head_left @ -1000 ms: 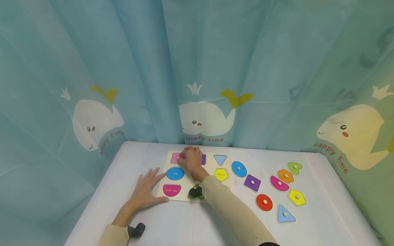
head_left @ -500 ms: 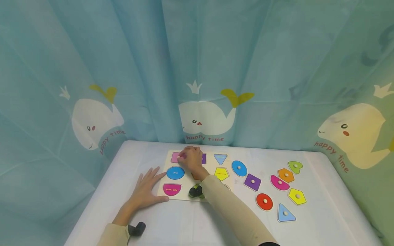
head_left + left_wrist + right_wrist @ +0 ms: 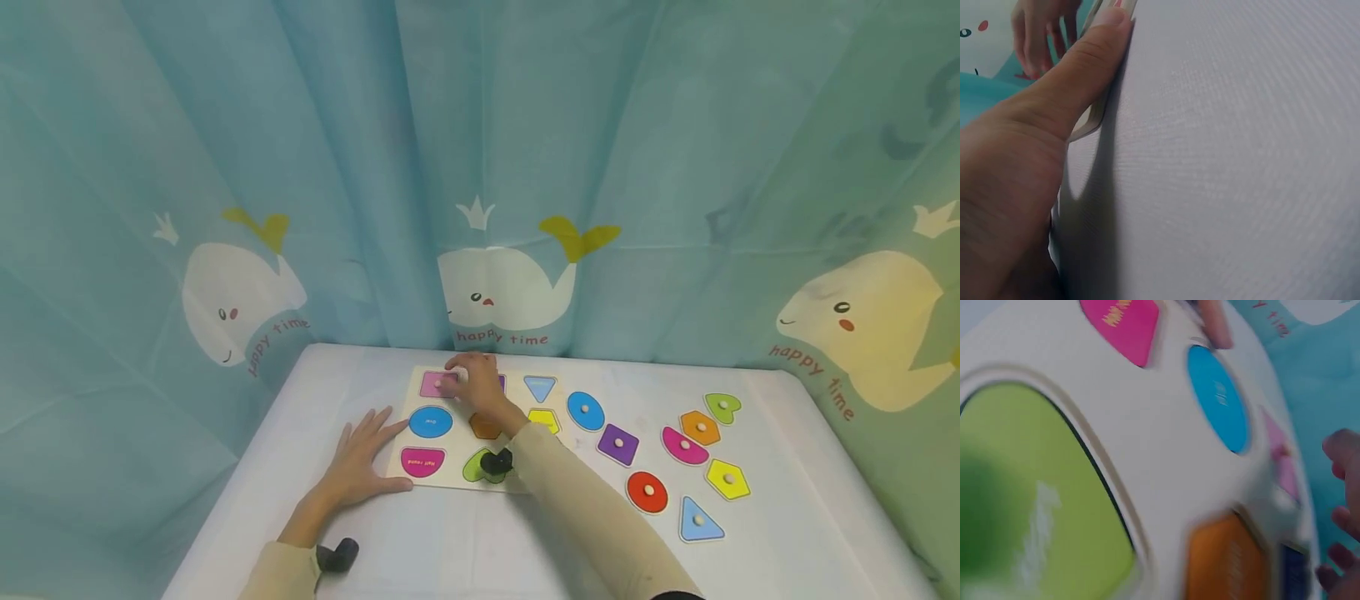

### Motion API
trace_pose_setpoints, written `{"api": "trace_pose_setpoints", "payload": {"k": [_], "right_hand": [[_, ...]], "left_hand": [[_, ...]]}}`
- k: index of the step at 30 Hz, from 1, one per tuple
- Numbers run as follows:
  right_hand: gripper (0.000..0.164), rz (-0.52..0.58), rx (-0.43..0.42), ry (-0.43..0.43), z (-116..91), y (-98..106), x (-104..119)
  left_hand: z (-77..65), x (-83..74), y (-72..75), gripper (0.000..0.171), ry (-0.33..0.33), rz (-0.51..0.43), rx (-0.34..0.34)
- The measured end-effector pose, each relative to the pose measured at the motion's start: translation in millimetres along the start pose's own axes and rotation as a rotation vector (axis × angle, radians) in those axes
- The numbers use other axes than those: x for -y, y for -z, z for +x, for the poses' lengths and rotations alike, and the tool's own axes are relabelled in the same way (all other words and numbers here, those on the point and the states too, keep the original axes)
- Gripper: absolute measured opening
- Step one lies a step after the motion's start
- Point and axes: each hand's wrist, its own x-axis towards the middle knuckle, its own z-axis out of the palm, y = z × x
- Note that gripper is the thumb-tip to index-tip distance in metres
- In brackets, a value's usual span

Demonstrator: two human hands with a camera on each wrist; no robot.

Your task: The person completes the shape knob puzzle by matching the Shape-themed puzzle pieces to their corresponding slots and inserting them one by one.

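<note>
Head view: the right hand (image 3: 482,387) hangs over the far part of a cream board (image 3: 454,446), its fingers loosely bent and clear of any piece; just left of its fingertips the pink rectangle (image 3: 429,387), with a small knob (image 3: 438,383), lies flat on the board; nearer the person than this hand are an orange hexagon (image 3: 485,426) and a green heart (image 3: 473,465); the left hand (image 3: 351,471) is spread wide at the board's left side; just right of it show a blue oval (image 3: 431,422) and a magenta half round (image 3: 422,462); well right of the right hand, loose knobbed pieces (image 3: 647,492) lie on the white table (image 3: 585,558).

Left wrist view: the left thumb (image 3: 1088,53) touches the board's edge; beyond it hang the right hand's fingers.

Right wrist view: those fingers are curved and parted, with a gap between them and the pink rectangle; the orange hexagon, nearer the camera, is blurred.
</note>
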Motion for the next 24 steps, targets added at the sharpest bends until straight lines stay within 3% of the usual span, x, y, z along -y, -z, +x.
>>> {"api": "trace_pose_setpoints", "payload": {"k": [7,14,19,24], "right_hand": [[0.025,0.082,0.052,0.092,-22,63,-14],[0.027,0.057,0.022,0.113,-68,125,-38],[0.038,0.011,0.018,0.092,-104,154,-59],[0.044,-0.056,0.014,0.064,-136,171,-84]], "left_hand": [[-0.4,-0.8,-3.4,0.098,0.013,-0.008,0.014],[-0.9,-1.6,-2.7,0.097,-0.011,-0.011,0.005],[-1.8,-1.9,0.2,0.098,-0.01,-0.015,-0.024],[0.3,-2.7,2.9,0.098,0.002,-0.019,-0.005]]}}
